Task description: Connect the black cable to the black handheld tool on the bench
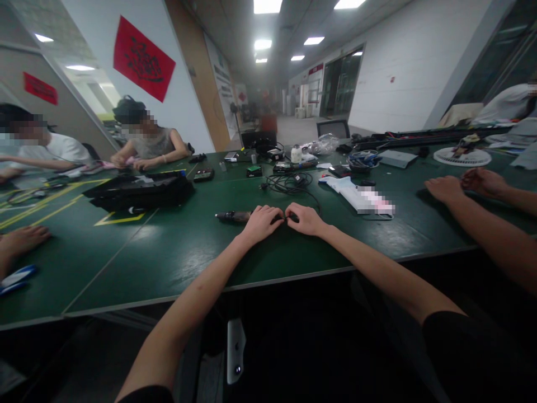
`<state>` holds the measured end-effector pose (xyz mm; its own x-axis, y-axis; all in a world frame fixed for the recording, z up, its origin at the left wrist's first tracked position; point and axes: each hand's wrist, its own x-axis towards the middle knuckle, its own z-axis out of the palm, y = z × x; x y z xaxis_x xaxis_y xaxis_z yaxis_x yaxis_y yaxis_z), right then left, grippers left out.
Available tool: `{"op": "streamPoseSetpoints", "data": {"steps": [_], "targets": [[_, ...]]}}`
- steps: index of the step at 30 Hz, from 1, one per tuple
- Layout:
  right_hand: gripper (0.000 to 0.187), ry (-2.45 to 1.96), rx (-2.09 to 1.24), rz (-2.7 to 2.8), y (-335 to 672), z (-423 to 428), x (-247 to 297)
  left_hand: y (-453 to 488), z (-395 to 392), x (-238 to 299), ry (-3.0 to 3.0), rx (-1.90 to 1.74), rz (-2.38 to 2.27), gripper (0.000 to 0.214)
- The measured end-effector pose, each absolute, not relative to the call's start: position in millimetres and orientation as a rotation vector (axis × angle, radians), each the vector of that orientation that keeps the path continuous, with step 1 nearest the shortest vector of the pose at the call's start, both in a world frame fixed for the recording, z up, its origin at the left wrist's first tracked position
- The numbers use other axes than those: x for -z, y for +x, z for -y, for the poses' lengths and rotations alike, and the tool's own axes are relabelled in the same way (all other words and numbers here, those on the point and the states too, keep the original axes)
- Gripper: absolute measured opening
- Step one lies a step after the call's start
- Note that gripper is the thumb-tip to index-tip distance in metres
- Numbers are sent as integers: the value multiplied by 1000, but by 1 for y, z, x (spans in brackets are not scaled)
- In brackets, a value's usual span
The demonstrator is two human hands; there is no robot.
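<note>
Green table (180, 252), dark slender tool (235, 216)

Ceiling panels (263, 44) put glare on the green tabletop (188, 246), edges stretch, and the far corridor (271, 89) seems hazy.

A green worktable (197, 254), coiled wires (364, 160) and ceiling lights (267, 6) suggest an office workshop.

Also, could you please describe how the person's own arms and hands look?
Short black sleeves show on both arms; the forearms are bare. The left hand and right hand wear no gloves, and I see no watch or bracelet on either wrist. Finer details of the fingers are too small to tell.
</note>
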<state>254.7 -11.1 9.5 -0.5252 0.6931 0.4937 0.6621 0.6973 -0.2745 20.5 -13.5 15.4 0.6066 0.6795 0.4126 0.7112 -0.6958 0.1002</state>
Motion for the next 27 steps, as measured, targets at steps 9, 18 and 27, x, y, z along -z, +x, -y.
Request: {"op": "streamPoseSetpoints", "data": {"steps": [9,18,27], "targets": [[12,-1043,-73,2334,255,12,-11,21,13,-15,-2750,677,1204,16],[10,-1036,-83,2336,254,12,-11,22,13,-14,-2732,667,1210,17],[11,-1038,-77,2338,255,12,-12,22,14,-16,-2748,676,1201,16]]}}
